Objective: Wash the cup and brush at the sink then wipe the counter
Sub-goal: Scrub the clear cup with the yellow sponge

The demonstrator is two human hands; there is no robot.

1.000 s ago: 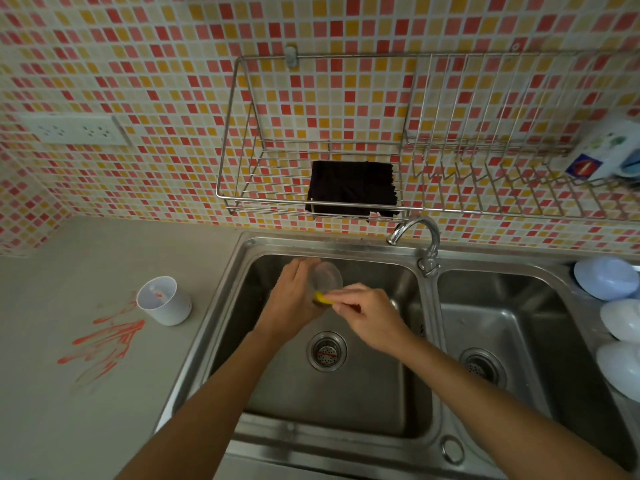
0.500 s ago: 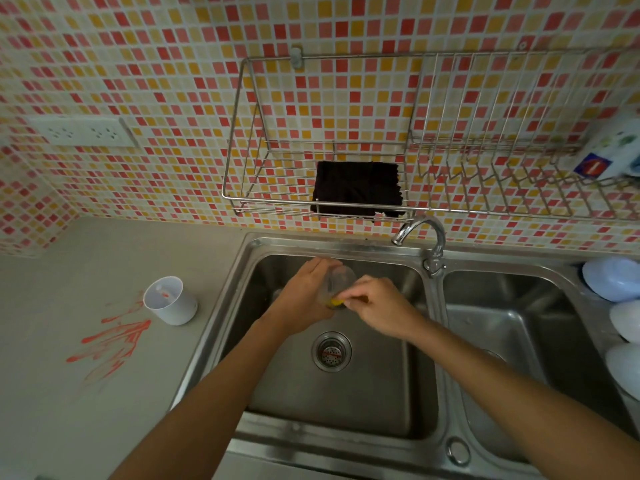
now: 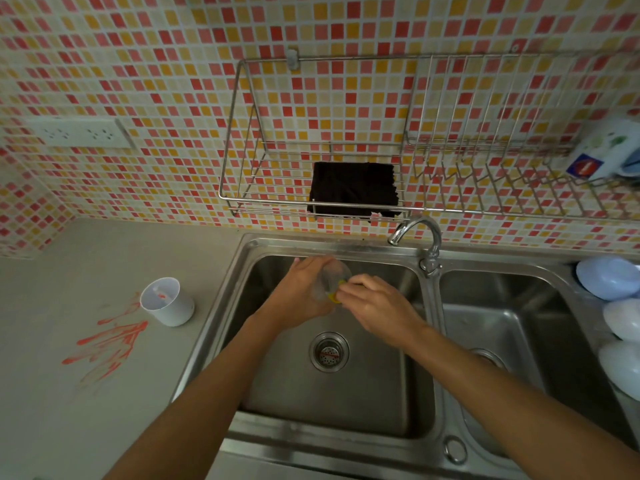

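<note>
Head camera looks steeply down, close over the sink (image 3: 346, 249) and wall.

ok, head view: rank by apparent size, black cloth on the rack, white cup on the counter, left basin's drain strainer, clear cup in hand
1. black cloth
2. white cup
3. and 4. unsure: drain strainer and clear cup look close in size, and the left hand and right hand hide part of the clear cup.

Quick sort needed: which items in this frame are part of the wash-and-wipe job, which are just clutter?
Job:
- clear cup, held by left hand
- yellow brush, gripped by right hand
- left sink basin
- faucet
- red smears on the counter
- black cloth on the wall rack, likely for wiping

Lying about:
- white cup
- pale bowls
- bottle
- wall socket
</note>
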